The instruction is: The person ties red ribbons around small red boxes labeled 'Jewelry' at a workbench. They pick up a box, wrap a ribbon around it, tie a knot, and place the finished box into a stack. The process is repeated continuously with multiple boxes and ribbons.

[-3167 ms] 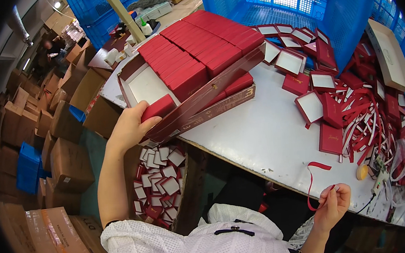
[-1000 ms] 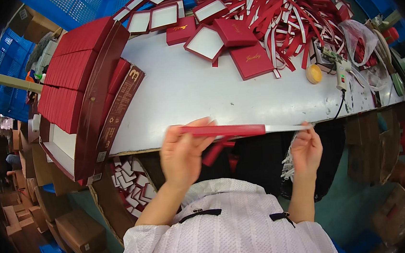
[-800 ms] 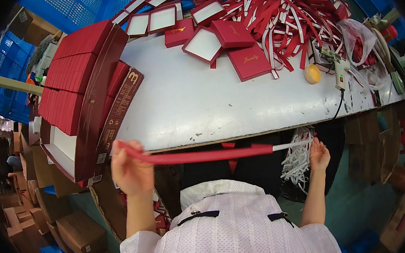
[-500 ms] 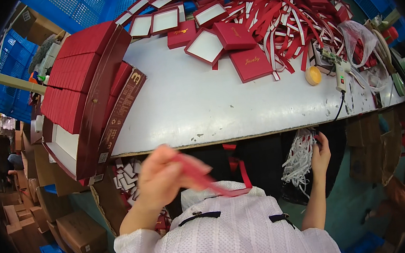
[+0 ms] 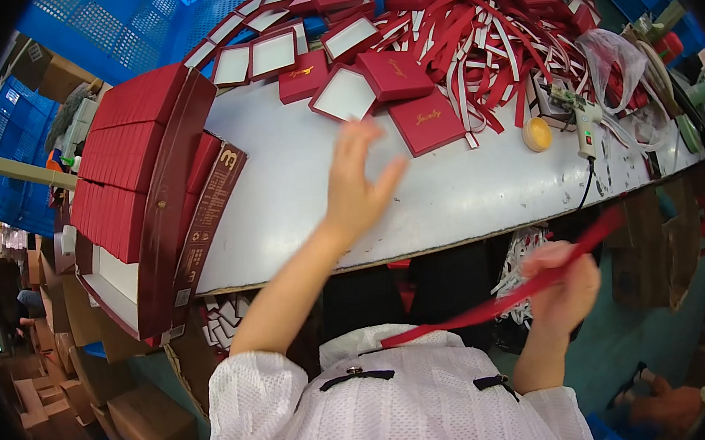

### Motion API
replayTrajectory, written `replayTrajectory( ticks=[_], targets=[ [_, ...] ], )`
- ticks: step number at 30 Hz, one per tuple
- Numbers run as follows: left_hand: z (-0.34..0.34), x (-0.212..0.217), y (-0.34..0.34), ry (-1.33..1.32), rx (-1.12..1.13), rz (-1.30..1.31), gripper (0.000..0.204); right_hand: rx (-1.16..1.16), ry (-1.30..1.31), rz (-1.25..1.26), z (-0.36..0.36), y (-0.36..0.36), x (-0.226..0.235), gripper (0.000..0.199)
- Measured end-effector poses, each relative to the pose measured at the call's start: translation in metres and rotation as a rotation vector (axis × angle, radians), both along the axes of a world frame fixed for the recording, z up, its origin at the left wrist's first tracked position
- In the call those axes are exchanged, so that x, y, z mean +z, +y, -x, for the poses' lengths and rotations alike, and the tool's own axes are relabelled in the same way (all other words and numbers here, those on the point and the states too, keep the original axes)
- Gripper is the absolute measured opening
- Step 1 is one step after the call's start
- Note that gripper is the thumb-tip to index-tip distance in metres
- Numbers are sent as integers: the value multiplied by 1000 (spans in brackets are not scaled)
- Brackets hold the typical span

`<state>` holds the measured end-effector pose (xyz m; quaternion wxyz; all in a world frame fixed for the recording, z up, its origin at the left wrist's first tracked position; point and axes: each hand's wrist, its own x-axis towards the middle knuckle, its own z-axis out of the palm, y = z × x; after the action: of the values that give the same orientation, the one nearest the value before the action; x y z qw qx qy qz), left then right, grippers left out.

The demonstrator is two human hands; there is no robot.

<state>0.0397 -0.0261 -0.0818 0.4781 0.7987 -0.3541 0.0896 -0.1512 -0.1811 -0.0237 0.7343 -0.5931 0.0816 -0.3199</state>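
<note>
Right hand is curled round the red ribbon, just off the table's near edge, right half; blur hides the exact finger contact. Tails stick out both sides. Left hand is over the table, fingers spread, nothing in them, near the open box toward the table's far side; can't tell if touching. Ribbon: should be near weightless, limp, maybe slick, prone to twist. I'd pinch it flat near an end. Box: looks light, stiff card, so hold by opposite walls.

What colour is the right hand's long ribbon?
Long flat ribbon: red where visible, clearest in the head view.
</note>
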Motion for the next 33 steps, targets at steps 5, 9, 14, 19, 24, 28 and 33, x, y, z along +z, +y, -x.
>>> replayTrajectory(
  ticks=[5, 9, 14, 19, 24, 28, 33],
  targets=[
    [-70, -40, 0, -325, 316, -424, 30, -1, -379, -411, 9, -37, 30, 37],
    [-51, 2, 24, 505, 306, -40, 20, 50, -152, -299, 22, -39, 11, 40],
    [3, 34, 53, 1259, -185, 1046, 33, 389, 212, -297, -6, 6, -13, 30],
    [44, 47, 50, 1394, -301, 1108, 44, 381, 335, -247, -44, 29, 1, 14],
    [77, 33, 52, 1484, -540, 922, 57, 217, 287, -274, -62, 23, 5, 21],
    [66, 17, 53, 1614, -911, 766, 68, 534, 425, -69, -53, 13, 2, 25],
    [67, 10, 57, 1483, -850, 591, 36, 191, 486, 73, -46, 14, -3, 8]
  ],
)
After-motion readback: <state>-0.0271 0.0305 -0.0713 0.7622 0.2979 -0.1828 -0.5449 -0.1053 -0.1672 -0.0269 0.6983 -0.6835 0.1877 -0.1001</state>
